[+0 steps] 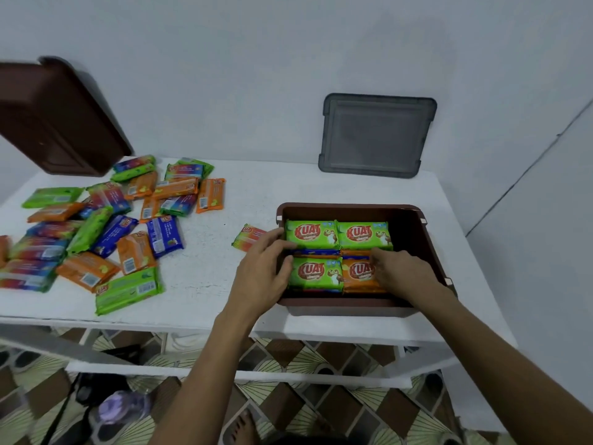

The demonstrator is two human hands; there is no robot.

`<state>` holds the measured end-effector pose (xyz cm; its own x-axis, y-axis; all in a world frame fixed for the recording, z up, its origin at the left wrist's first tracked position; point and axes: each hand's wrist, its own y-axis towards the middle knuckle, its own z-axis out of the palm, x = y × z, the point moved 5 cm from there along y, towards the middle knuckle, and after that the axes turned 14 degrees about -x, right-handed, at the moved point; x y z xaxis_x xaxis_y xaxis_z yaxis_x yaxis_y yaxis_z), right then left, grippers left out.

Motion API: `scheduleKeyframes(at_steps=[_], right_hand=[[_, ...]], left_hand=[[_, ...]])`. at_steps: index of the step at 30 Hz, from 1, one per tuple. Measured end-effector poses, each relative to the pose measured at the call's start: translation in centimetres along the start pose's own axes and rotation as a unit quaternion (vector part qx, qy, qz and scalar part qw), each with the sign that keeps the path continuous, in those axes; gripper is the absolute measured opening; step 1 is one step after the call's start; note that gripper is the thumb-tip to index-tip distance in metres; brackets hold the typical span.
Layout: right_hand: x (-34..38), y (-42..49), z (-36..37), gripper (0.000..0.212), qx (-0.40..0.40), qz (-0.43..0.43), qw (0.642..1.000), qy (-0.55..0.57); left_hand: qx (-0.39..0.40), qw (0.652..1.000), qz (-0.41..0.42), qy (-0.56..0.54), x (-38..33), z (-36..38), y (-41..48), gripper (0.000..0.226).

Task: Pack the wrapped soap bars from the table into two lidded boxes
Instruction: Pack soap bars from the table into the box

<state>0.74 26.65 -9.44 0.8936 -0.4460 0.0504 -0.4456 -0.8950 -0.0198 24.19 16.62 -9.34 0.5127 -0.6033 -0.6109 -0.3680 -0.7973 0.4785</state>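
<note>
While loose bars (106, 226) lay heaped at the table's (224, 200) left, the left hand (263, 274), fingers spread and fairly straight, pressed against the green bars (313, 234) by the box's (346, 305) left wall; the right hand (401, 271) lay flat on the orange bar (356, 274) inside, gripping nothing

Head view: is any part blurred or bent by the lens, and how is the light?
In the head view the light is soft and even, without glare; the brown lid at far left is smeared, casting a soft wall shadow; the table edge bows from the wide lens; labels on the soap bars in the box read clearly.
</note>
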Motion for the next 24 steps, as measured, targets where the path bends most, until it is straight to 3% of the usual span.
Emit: scheduleKeyframes(at_steps=[2, 5, 11, 15, 18, 24], right_hand=[[1.3, 0.1, -0.6, 0.026, -0.021, -0.009, 0.999, -0.046], [4.3, 0.7, -2.3, 0.025, -0.122, -0.023, 0.992, -0.034], [14.0, 4.3, -5.1, 0.017, -0.279, -0.134, 0.932, 0.188], [21.1, 8.2, -3.4, 0.026, -0.264, -0.175, 0.923, 0.219], [26.1, 11.5, -0.8, 0.033, -0.203, -0.203, 0.933, 0.216], [33.4, 17.4, 4.3, 0.040, -0.098, -0.216, 0.959, 0.154]], left_hand=[[0.009, 1.000, 0.008, -0.013, 0.6, -0.2, -0.1, 0.024], [0.008, 1.000, 0.012, -0.025, 1.9, -1.0, -0.4, 0.026], [-0.061, 0.994, -0.038, 0.078, 8.6, -5.2, 0.1, 0.024], [-0.068, 0.976, -0.132, 0.160, 15.6, -8.7, 1.2, 0.026], [-0.008, 0.954, -0.184, 0.235, 20.2, -10.1, 2.5, 0.031], [0.075, 0.917, -0.181, 0.347, 24.5, -10.7, 5.4, 0.047]])
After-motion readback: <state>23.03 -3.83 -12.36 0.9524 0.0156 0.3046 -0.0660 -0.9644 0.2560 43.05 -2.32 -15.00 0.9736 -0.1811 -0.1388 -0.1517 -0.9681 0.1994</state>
